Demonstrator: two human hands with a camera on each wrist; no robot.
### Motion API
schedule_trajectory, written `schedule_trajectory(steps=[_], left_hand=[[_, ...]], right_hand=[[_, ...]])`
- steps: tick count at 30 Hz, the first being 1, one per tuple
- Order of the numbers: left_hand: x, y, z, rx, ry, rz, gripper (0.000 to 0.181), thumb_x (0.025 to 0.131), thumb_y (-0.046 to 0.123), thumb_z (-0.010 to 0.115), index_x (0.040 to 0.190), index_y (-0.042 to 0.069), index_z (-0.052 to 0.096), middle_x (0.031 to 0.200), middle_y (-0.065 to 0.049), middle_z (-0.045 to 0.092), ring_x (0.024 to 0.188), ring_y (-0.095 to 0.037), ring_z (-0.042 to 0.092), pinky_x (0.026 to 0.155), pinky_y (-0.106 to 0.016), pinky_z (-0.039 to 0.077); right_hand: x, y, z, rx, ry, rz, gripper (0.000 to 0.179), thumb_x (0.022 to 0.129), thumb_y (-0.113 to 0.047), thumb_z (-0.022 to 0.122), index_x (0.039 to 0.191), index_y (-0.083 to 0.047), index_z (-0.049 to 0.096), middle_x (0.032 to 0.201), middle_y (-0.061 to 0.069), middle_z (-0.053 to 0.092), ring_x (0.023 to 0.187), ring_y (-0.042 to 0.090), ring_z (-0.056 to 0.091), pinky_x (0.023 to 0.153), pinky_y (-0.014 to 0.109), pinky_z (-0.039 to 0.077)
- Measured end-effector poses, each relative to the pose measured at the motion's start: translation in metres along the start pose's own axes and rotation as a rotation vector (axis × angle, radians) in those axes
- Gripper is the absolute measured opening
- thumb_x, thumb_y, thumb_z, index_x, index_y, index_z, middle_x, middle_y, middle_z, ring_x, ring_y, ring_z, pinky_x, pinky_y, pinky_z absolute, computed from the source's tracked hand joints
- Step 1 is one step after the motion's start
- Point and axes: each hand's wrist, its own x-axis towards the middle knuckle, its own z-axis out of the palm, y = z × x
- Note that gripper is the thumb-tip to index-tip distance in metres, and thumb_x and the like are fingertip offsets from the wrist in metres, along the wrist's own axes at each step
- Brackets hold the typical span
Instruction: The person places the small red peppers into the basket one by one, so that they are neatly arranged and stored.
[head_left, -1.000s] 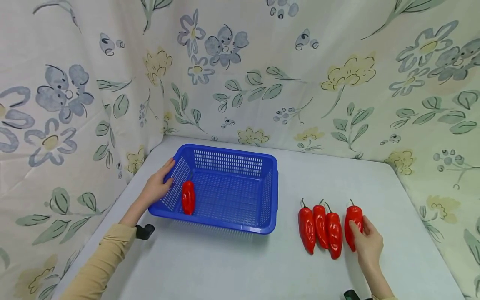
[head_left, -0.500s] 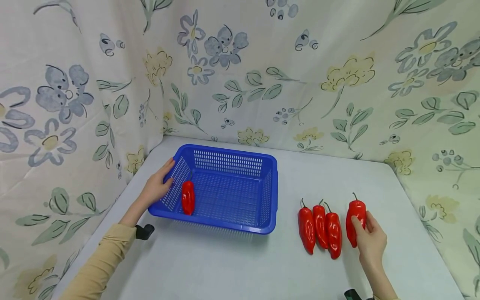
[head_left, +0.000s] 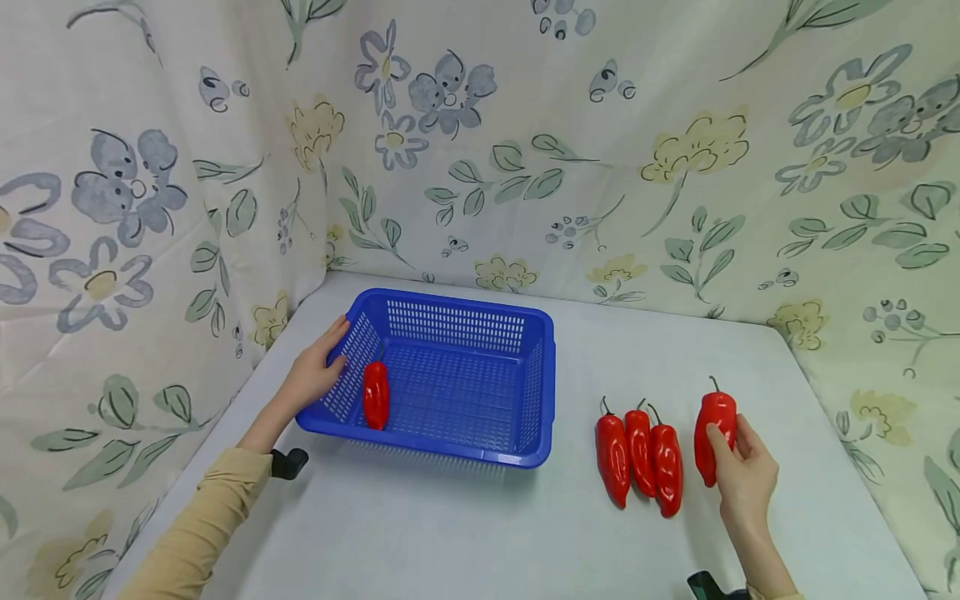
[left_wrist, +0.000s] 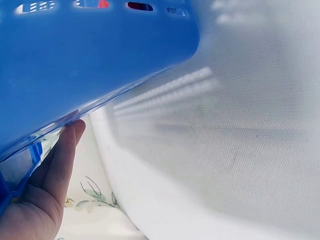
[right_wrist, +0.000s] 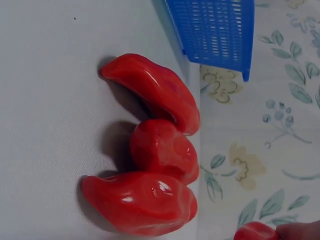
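From here the left hand sits low on the left, fingers fairly straight against the blue basket. Something red peeks through its slotted side. Light streaks the white table; leaf-printed cloth shows past its edge.

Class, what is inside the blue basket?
One red pepper lies inside the blue basket, near its left wall. The floor directly beneath the pepper is covered and unseen.

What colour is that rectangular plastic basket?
The rectangular plastic basket is blue, best seen in the head view.
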Motion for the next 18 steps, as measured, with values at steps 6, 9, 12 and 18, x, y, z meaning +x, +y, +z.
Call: schedule_trajectory(steps=[6,9,12,18], left_hand=[[0.000,0.000,0.000,-0.001,0.002,0.000,0.060,0.090,-0.002,0.048,0.147,-0.001,0.028,0.157,-0.017,0.021,0.141,-0.043,0.025,0.112,-0.058,0.024],[0.000,-0.001,0.000,-0.005,0.002,0.001,0.060,0.090,-0.002,0.048,0.147,0.000,0.029,0.157,-0.017,0.021,0.141,-0.042,0.025,0.112,-0.058,0.024],[0.000,-0.001,0.000,-0.008,-0.002,0.000,0.060,0.090,-0.002,0.049,0.147,0.000,0.029,0.157,-0.017,0.021,0.141,-0.042,0.025,0.112,-0.059,0.024],[-0.002,-0.001,0.001,-0.020,0.016,0.023,0.060,0.090,0.000,0.047,0.147,0.001,0.029,0.156,-0.017,0.022,0.140,-0.043,0.025,0.111,-0.061,0.024]], right_hand=[[-0.023,-0.030,0.006,0.016,-0.013,-0.003,0.075,0.089,-0.051,0.054,0.151,-0.025,0.023,0.155,0.010,0.030,0.139,0.032,0.036,0.093,0.029,0.051],[-0.030,-0.040,0.011,0.027,-0.009,-0.009,0.072,0.090,-0.049,0.053,0.151,-0.023,0.024,0.155,0.010,0.031,0.139,0.030,0.037,0.097,0.031,0.047],[-0.034,-0.046,0.015,0.021,-0.015,0.008,0.072,0.090,-0.049,0.052,0.151,-0.026,0.023,0.155,0.006,0.031,0.139,0.030,0.037,0.097,0.029,0.046],[-0.051,-0.069,0.021,0.034,-0.050,0.004,0.068,0.094,-0.043,0.051,0.152,-0.022,0.022,0.155,0.008,0.030,0.139,0.032,0.036,0.098,0.033,0.040]])
